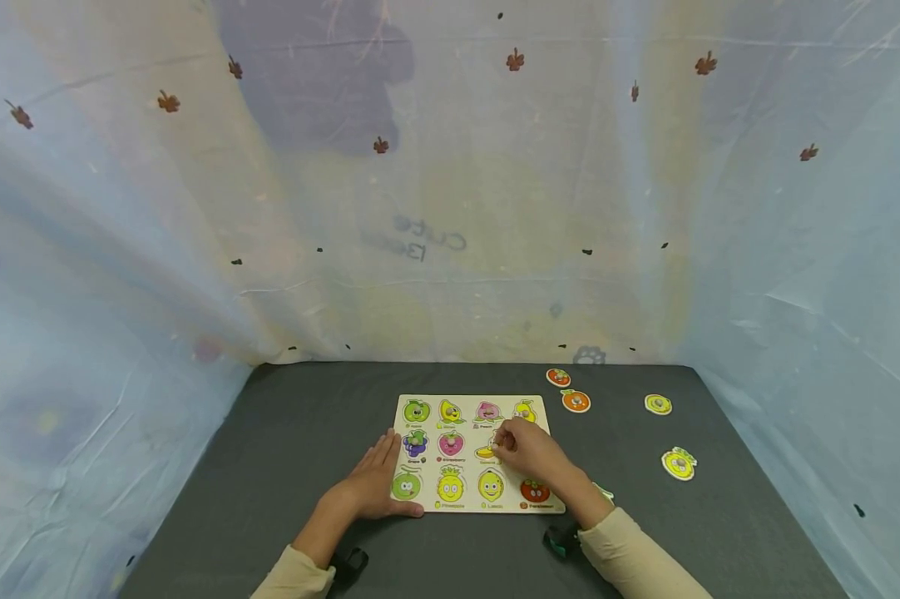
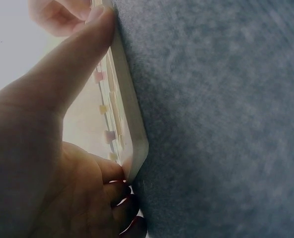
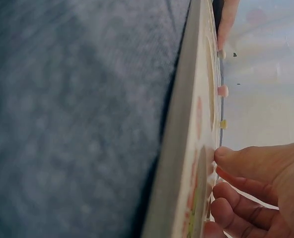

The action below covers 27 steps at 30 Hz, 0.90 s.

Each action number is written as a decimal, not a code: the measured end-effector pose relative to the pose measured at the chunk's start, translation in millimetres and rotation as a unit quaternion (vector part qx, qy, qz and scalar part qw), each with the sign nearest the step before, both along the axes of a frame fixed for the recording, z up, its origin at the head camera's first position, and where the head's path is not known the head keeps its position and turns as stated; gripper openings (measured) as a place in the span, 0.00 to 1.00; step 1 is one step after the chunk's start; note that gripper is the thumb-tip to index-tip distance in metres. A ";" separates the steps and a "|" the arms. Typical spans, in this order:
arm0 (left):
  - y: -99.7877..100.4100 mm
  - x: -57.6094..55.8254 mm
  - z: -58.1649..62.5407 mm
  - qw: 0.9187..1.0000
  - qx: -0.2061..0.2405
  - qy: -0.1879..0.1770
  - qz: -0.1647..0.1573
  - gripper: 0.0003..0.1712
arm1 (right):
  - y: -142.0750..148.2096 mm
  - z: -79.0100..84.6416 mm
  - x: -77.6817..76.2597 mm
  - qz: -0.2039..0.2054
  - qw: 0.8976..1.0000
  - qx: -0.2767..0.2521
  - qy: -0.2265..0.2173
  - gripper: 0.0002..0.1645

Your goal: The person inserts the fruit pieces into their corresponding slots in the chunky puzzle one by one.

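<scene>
A pale fruit puzzle board (image 1: 471, 489) lies on the dark table, with rows of printed fruit and several knobbed pieces in it. My left hand (image 1: 371, 482) rests against its near left corner, fingers straight along the left side and thumb along the front edge. With thumb and fingertips my right hand (image 1: 528, 449) pinches the banana piece (image 1: 484, 452) over the right part of the board; the hand hides part of it. In the right wrist view, the right hand's fingertips (image 3: 223, 152) are right at the board's face. Near them stand small knobs (image 3: 223, 91).
Right of the board lie a red fruit piece (image 1: 558, 378), an orange piece (image 1: 576, 402), a yellow round piece (image 1: 658, 405) and a yellow-green piece (image 1: 679, 464). Another piece (image 1: 605, 492) is partly hidden behind the right wrist. A printed curtain (image 1: 450, 316) surrounds the table's back and sides.
</scene>
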<state>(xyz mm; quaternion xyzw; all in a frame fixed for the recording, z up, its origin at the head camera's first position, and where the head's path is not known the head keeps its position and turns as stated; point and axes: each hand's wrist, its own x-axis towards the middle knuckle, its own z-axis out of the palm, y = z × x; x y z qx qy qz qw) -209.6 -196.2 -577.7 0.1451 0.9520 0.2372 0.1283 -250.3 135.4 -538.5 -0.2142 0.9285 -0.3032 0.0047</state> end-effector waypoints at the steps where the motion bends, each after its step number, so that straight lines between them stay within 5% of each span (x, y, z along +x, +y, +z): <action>1: -0.1 -0.2 -0.6 1.000 0.000 0.001 0.000 0.84 | 0.8 0.2 -0.1 0.001 1.000 -0.001 0.001 0.09; 7: 1.2 2.1 3.7 1.000 -0.004 -0.001 0.000 0.84 | 8.2 -1.0 -0.8 -0.007 1.000 0.005 0.008 0.09; 17: 8.5 11.3 30.6 1.000 -0.021 -0.021 -0.001 0.80 | 23.3 8.5 4.6 -0.035 0.999 0.000 0.006 0.10; 27: 10.2 12.3 30.5 0.999 -0.037 -0.020 0.004 0.79 | 50.8 15.7 2.7 -0.073 0.997 -0.005 -0.018 0.05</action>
